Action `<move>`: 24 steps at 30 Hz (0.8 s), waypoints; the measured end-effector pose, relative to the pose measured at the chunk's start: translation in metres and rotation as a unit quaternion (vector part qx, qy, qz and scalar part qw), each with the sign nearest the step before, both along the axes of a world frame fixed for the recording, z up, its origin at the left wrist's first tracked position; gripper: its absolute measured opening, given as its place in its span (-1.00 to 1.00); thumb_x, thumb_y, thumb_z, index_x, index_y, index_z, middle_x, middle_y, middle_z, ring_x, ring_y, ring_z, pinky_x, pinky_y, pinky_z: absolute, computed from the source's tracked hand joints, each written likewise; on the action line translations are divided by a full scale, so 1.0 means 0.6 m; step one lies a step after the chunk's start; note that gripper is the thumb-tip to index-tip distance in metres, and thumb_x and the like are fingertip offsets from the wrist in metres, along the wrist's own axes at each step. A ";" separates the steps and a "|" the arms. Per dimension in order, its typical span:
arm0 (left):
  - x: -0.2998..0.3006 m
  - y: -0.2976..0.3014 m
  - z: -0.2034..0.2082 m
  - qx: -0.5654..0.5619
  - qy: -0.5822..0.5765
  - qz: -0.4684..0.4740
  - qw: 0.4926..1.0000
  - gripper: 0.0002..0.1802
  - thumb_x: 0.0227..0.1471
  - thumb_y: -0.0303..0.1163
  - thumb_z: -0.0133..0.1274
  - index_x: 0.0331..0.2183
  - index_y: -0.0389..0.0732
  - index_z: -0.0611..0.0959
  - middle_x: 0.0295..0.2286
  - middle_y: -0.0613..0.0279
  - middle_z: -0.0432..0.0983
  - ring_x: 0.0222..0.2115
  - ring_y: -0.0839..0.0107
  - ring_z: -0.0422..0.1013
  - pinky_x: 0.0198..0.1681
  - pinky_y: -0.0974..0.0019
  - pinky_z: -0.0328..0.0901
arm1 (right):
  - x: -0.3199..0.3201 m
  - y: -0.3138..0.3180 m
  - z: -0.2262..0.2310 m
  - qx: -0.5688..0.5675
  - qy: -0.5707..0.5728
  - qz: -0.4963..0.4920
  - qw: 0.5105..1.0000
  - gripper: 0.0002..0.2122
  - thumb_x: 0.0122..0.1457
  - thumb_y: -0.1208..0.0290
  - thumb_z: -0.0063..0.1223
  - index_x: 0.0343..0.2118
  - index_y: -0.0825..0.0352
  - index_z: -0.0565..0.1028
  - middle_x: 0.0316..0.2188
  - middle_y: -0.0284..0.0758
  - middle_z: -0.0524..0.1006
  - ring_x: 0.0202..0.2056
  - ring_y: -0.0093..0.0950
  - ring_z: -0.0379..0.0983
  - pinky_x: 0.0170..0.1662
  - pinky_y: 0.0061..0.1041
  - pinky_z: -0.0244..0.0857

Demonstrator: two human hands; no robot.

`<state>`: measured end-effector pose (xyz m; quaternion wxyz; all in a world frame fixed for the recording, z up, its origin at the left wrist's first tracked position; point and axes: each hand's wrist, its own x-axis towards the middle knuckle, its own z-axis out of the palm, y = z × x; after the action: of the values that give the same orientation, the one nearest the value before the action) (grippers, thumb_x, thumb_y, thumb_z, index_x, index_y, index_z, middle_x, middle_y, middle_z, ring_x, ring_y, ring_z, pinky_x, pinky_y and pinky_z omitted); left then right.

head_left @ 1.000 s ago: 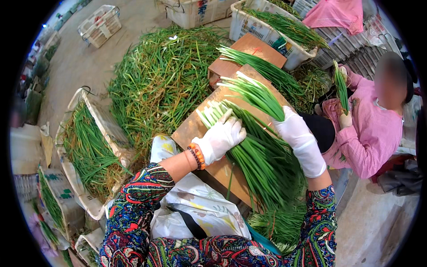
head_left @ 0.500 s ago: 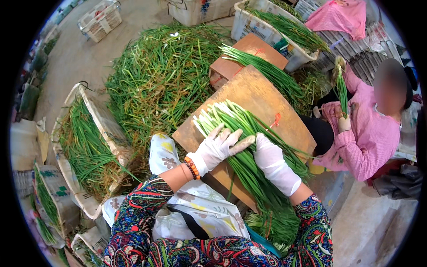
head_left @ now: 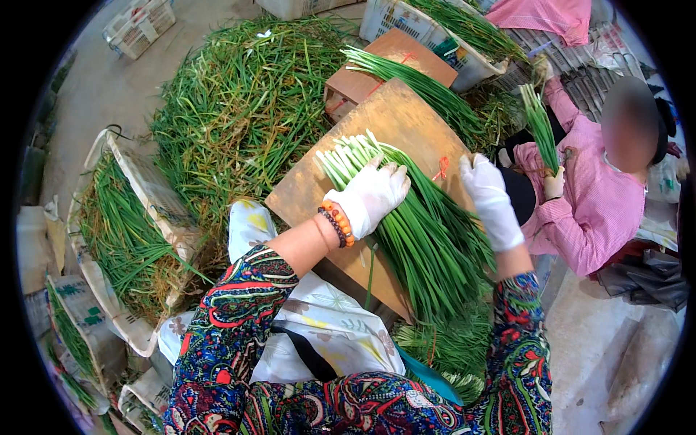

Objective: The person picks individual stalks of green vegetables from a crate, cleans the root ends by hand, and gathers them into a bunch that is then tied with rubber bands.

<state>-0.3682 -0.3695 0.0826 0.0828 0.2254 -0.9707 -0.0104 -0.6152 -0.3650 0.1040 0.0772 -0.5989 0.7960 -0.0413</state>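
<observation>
A thick bunch of garlic chives (head_left: 428, 239), pale stem ends toward the upper left, lies slantwise on a worn wooden board (head_left: 290, 190). Across its upper part, my white-gloved left hand (head_left: 373, 194) grips the stalks, fingers curled over them. My right hand (head_left: 491, 197), also gloved, is off the bunch at the board's right edge, fingers stretched toward the board and apparently holding nothing. Beside its fingertips a small red tie (head_left: 442, 168) rests on the wood. Below the board, near my lap, are more tied green bunches (head_left: 464, 341).
Another bunch (head_left: 420, 90) lies on a brown box (head_left: 344, 98) beyond the board. A large heap of loose leaves (head_left: 239, 109) spreads at the far left. Full crates (head_left: 148, 217) stand left and at the back. To the right, a person in pink (head_left: 587, 196) holds a small bunch (head_left: 540, 127).
My right hand has let go of the bunch and moved up and right toward the red tie. My left hand has shifted further over the stalks. The co-worker's small bunch now points up.
</observation>
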 end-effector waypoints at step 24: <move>-0.026 0.032 -0.036 0.011 0.097 0.110 0.989 -0.18 -0.32 -0.38 0.08 0.06 -0.30 0.17 -0.07 -0.05 0.20 0.02 0.08 0.11 0.10 0.04 -0.06 | 0.191 0.070 -0.090 -0.269 -0.100 -0.101 0.953 -0.84 0.08 0.35 -0.11 -0.36 0.31 0.43 -0.43 -0.13 0.49 -0.38 -0.18 0.43 -0.32 -0.27 0.28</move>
<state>-0.3837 -0.3501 0.0611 0.1742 0.3294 -0.9274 -0.0337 -0.5003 -0.3230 0.0499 -0.0116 -0.5070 0.7999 -0.3211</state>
